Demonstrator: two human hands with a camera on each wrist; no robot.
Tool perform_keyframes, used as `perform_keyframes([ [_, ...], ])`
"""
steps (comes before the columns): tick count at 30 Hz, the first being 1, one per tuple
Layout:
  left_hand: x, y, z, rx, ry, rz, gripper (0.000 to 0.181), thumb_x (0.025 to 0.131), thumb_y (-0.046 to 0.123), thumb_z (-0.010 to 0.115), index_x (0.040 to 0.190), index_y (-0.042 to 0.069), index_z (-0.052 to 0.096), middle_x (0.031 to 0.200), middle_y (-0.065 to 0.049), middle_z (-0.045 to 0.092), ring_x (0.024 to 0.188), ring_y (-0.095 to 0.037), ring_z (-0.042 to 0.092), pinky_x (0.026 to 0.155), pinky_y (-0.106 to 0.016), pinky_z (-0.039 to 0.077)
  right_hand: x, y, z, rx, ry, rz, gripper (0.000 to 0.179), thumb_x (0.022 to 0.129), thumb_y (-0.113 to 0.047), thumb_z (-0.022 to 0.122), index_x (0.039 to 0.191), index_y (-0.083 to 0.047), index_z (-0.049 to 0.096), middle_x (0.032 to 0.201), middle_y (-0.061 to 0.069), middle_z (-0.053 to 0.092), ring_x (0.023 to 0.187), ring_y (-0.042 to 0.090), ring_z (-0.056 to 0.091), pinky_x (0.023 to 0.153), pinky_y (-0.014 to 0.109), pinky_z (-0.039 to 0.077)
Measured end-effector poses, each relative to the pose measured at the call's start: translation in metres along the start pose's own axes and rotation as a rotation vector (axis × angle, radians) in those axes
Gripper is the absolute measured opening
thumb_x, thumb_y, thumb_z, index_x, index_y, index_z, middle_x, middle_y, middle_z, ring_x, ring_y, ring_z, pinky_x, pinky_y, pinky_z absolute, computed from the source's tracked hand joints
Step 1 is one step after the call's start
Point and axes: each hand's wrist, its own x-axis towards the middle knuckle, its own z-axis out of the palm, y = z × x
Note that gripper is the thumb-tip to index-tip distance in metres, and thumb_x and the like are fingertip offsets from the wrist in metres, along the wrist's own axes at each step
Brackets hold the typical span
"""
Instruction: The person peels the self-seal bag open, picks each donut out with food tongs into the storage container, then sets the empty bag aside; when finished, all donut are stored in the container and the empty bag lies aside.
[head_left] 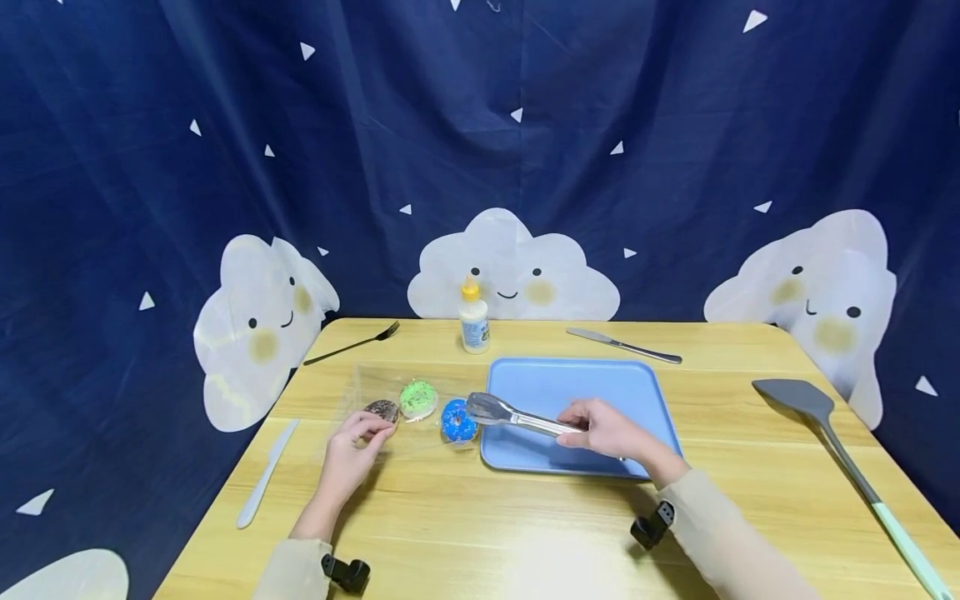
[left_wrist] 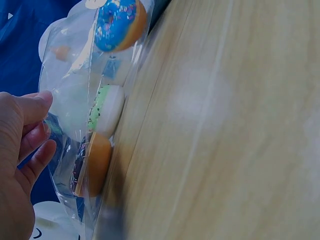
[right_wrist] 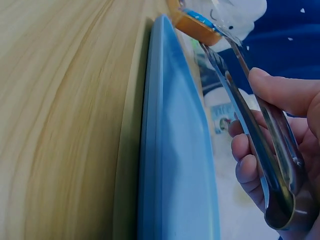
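stretching toward nine o'clock from the right hand point(head_left: 600, 427), silver metal tongs point(head_left: 529, 420) end just beside a round blue-iced doughnut with sprinkles point(head_left: 457, 421); their tips stand apart, and whether they touch it cannot be told. the right hand has thumb and fingers clamped round the tongs, over a light-blue rectangular tray point(head_left: 622, 392). at ten o'clock from the blue doughnut sits a round green-iced doughnut point(head_left: 417, 399), and at nine from that one a dark chocolate-iced doughnut point(head_left: 382, 408); these two lie in a clear plastic bag point(left_wrist: 70, 115), with the blue doughnut at its three o'clock end. beside the dark one, thumb and finger of the left hand point(head_left: 352, 450) come together, pinching the bag. tray and bag rest on a light wooden counter point(head_left: 420, 517). at twelve o'clock from the blue doughnut stands a white bottle with a yellow cap point(head_left: 475, 325). a black fork point(head_left: 351, 343) lies at ten from the green doughnut, a white knife point(head_left: 266, 477) at eight from the dark one. a silver table knife point(head_left: 624, 345) lies beyond the tray at one o'clock, a grey spatula with a mint-green handle point(head_left: 810, 404) well apart at three. behind, at twelve, hangs a dark blue curtain point(head_left: 570, 100).
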Motion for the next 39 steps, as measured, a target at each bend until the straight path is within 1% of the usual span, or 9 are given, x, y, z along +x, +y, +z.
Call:
perform_keyframes([
  [2,0.0,0.0,0.0,-0.004,-0.003,-0.01,0.015,0.073,-0.005,0.075,0.082,0.007,0.07,0.087,0.004,0.062,0.069,-0.01,0.057,0.063,-0.015,0.049,-0.007,0.002,-0.005,-0.008,0.026,0.005,0.021,0.086,-0.017,0.067,0.073,-0.01,0.053,0.065,-0.002,0.035,0.06,0.01,0.033,0.055,0.024,0.03],
  [4,0.001,0.0,0.001,-0.01,-0.002,-0.012,0.014,0.073,-0.005,0.074,0.082,0.006,0.07,0.087,0.004,0.062,0.069,-0.01,0.058,0.063,-0.014,0.049,-0.014,0.004,-0.011,-0.017,0.058,0.021,0.017,0.086,-0.019,0.067,0.077,-0.011,0.057,0.068,-0.002,0.039,0.06,0.01,0.035,0.054,0.023,0.031],
  [7,0.001,-0.002,0.001,-0.015,0.003,-0.001,0.014,0.073,-0.007,0.074,0.081,0.004,0.07,0.087,0.002,0.062,0.067,-0.011,0.058,0.063,-0.014,0.049,-0.028,0.009,-0.022,-0.012,0.1,0.062,0.011,0.086,-0.02,0.068,0.088,-0.01,0.065,0.071,0.0,0.046,0.059,0.01,0.04,0.049,0.023,0.035],
  [11,0.0,-0.002,0.001,-0.022,0.009,0.007,0.014,0.073,-0.007,0.074,0.081,0.004,0.07,0.086,0.002,0.062,0.068,-0.011,0.057,0.062,-0.013,0.049,-0.049,0.016,-0.035,-0.026,0.169,0.119,0.019,0.084,-0.018,0.07,0.098,-0.005,0.067,0.073,0.0,0.051,0.059,0.009,0.044,0.047,0.023,0.04],
  [18,0.001,-0.003,0.001,-0.015,0.007,0.016,0.012,0.075,-0.005,0.073,0.081,0.005,0.07,0.087,0.002,0.062,0.071,-0.011,0.057,0.063,-0.013,0.048,-0.084,0.022,-0.057,-0.064,0.287,0.194,0.027,0.083,-0.016,0.07,0.103,0.002,0.065,0.078,0.001,0.057,0.064,0.008,0.048,0.051,0.023,0.043],
  [24,0.002,-0.005,0.002,-0.022,0.009,0.025,0.012,0.075,-0.005,0.073,0.08,0.005,0.07,0.086,0.002,0.062,0.07,-0.012,0.056,0.062,-0.014,0.048,-0.117,0.033,-0.068,-0.153,0.381,0.207,0.022,0.082,-0.014,0.071,0.098,0.0,0.068,0.074,-0.003,0.057,0.064,0.007,0.048,0.051,0.023,0.041],
  [28,0.001,-0.006,0.002,-0.018,0.016,0.028,0.013,0.074,-0.005,0.074,0.08,0.006,0.07,0.085,0.002,0.062,0.069,-0.013,0.056,0.062,-0.014,0.048,-0.139,0.043,-0.072,-0.129,0.409,0.292,0.02,0.082,-0.013,0.071,0.096,0.0,0.067,0.069,-0.002,0.054,0.056,0.008,0.047,0.044,0.024,0.041],
  [32,0.001,-0.006,0.003,-0.041,0.016,0.031,0.013,0.074,-0.004,0.075,0.081,0.006,0.07,0.086,0.0,0.063,0.07,-0.018,0.057,0.061,-0.016,0.049,-0.159,0.047,-0.076,-0.089,0.419,0.4,0.028,0.083,-0.017,0.07,0.101,0.004,0.064,0.069,0.002,0.054,0.05,0.01,0.047,0.04,0.026,0.043],
  [39,0.001,-0.006,0.004,-0.021,-0.001,0.002,0.013,0.075,-0.004,0.074,0.08,0.007,0.07,0.087,0.005,0.062,0.07,-0.012,0.056,0.062,-0.015,0.048,-0.177,0.054,-0.078,-0.095,0.423,0.476,0.034,0.084,-0.019,0.069,0.105,0.006,0.063,0.068,0.004,0.055,0.049,0.014,0.049,0.041,0.027,0.043],
])
